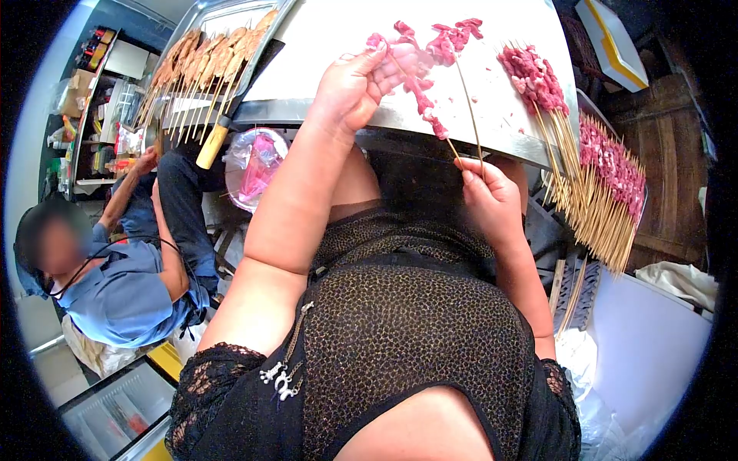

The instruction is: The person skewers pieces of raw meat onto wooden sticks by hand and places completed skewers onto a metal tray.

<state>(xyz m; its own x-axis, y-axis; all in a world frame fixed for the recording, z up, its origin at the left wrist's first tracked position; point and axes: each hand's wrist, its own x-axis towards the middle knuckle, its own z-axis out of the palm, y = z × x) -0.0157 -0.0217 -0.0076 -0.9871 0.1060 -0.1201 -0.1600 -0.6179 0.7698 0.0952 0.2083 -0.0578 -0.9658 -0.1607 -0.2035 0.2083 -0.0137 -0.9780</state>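
My right hand [492, 196] is closed round the lower end of a meat skewer [424, 106], which slants up and left over the white table. Pink raw meat pieces are threaded along it. Near its upper end, my left hand [369, 84] has its palm turned up, with thumb and forefinger pinching a piece of raw meat [376, 40]. A second bamboo stick [468, 96] runs down to my right hand's fingers; whether they grip it I cannot tell. Raw meat [453, 42] sits at that stick's far end.
Finished raw skewers [534, 77] are piled at the table's right, with more skewers [611, 169] on a lower tray. At left, a metal tray [265, 50] holds browner skewers beside a yellow-handled tool [213, 146]. A pink-lined bin [257, 169] stands below; a seated person [127, 284] works nearby.
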